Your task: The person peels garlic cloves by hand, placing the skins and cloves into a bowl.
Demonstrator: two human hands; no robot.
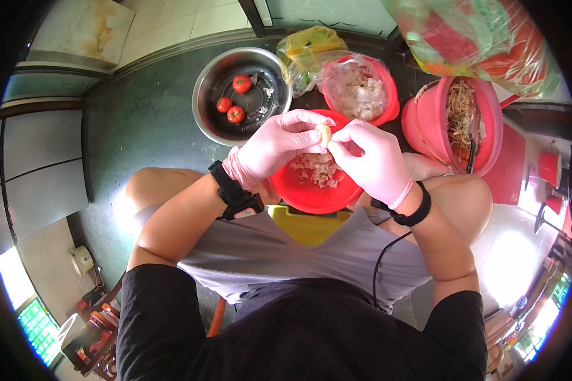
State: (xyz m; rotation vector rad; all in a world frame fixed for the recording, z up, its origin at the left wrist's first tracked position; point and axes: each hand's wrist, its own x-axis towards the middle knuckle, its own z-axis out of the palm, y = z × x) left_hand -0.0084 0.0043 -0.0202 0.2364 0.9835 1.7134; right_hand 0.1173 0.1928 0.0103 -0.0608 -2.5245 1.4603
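Note:
Between finger and thumb of my left hand (279,143), in a pink glove, is a pale yellowish piece (323,135), which looks like a garlic clove. My right hand (374,159), gloved the same way, pinches at the lower right side of that piece with thumb and forefinger. Both hands are above a red plastic basin (310,202) on the floor between the legs. Whitish papery bits, like garlic skins (320,171), lie in the basin. The fingers hide part of its far side.
Beyond stand a steel basin (201,119) with several tomatoes (241,84), a yellow plastic bag (314,40), and a red bowl (394,102) holding a clear bag of whitish pieces (362,95). A pink bucket (422,121) with scraps stands right, below a large filled bag (476,43).

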